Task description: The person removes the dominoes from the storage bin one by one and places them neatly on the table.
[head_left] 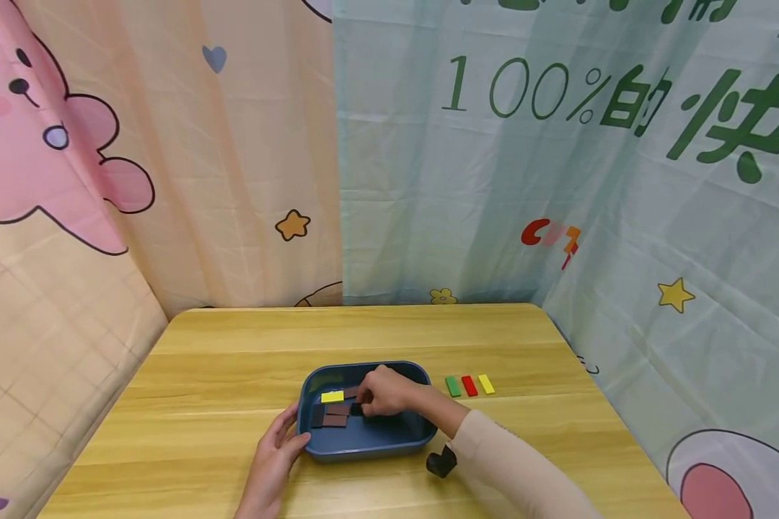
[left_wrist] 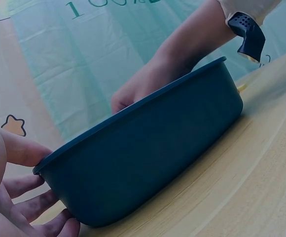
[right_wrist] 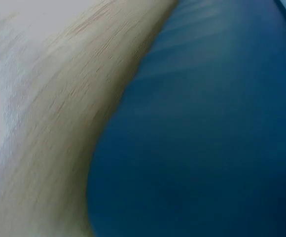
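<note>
The left hand (head_left: 274, 448) pinches the blue tray (head_left: 376, 453) on the table (head_left: 221, 375), thumb at its rim; the right hand (head_left: 388, 391) reaches inside, fingers bent down beside a black tile (head_left: 356, 409), whether gripping I cannot tell.

Peach curtain (head_left: 247, 158) with pink cartoon bear (head_left: 45, 137), pale blue curtain (head_left: 396, 166) with green lettering (head_left: 623, 97), wood-grain table (head_left: 221, 353)

Tiles (head_left: 336, 409) in tray (head_left: 376, 434) (overlapping, perhaps).
</note>
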Tool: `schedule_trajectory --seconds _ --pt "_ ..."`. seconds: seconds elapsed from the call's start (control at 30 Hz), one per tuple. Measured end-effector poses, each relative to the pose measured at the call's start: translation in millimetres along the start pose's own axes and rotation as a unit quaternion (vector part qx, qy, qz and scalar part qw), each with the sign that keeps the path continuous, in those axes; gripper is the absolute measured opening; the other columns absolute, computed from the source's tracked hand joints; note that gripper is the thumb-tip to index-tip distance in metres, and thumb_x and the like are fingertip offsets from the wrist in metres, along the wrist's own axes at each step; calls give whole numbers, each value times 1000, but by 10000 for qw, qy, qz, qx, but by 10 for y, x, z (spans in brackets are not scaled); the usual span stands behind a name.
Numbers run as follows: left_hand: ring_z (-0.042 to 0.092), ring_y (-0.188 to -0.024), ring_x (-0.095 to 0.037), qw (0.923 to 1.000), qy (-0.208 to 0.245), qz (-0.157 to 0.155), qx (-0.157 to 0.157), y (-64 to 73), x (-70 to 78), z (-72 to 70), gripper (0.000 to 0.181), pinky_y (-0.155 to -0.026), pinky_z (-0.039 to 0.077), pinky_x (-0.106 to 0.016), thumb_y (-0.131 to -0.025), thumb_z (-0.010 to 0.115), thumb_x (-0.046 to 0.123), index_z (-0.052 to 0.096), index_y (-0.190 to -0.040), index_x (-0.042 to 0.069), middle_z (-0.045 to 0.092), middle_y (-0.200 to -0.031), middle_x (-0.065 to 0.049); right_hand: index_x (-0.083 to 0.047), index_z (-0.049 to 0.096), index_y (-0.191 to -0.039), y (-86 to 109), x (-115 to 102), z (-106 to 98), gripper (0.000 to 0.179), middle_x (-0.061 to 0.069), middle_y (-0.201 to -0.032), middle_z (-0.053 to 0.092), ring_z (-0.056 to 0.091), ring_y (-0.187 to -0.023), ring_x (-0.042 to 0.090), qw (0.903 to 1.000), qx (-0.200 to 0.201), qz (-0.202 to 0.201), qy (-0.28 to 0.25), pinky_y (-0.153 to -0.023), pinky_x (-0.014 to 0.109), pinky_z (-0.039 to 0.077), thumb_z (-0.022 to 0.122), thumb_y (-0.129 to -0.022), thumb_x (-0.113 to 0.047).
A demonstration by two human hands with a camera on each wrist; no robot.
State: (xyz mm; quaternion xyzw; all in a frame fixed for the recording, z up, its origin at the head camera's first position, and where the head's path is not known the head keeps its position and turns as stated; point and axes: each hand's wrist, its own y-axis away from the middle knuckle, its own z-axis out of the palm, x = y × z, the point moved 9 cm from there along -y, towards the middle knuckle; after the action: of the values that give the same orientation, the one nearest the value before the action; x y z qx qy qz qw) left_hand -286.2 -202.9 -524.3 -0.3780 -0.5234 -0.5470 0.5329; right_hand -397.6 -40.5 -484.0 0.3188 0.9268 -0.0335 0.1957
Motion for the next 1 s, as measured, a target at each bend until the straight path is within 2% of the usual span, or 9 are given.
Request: schedule_trajectory --seconds 0.37,0.63,0.83,1.0 --pt "32 -146 -43 10000 14 11 -6 -4 -5 5 64 -106 47 -36 -103 55 0 28 -161 -1 25 -163 -28 -10 77 -100 92 91 -152 13 -12 -82 65 59 -72 3 9956 222 148 -903 -68 19 52 75 -89 -5" --pt "32 -146 -44 10000 23 -12 15 -12 -5 -1 65 -108 46 -38 -103 55 0 27 -161 -2 24 -163 -29 -13 73 -92 190 154 -333 11 -10 -78 65 58 -69 6 9912 446 319 -1204 -65 22 51 75 -87 -4" --pt "34 -146 -43 10000 25 33 10 -7 -7 1 64 -101 49 -29 -103 55 0 28 -161 -1 25 -163 -29 -6 72 -93 303 273 -492 7 -6 -77 65 59 -68 9 9839 793 517 -1518 -63 25 52 73 -86 -3" --pt "33 -146 -43 10000 32 84 -25 1 -1 5 64 -100 49 -27 -103 56 1 28 -161 -2 25 -163 -29 1 74 -99 405 394 -601 13 -6 -79 67 61 -70 9 9816 1026 608 -1489 -64 26 53 72 -87 -3"
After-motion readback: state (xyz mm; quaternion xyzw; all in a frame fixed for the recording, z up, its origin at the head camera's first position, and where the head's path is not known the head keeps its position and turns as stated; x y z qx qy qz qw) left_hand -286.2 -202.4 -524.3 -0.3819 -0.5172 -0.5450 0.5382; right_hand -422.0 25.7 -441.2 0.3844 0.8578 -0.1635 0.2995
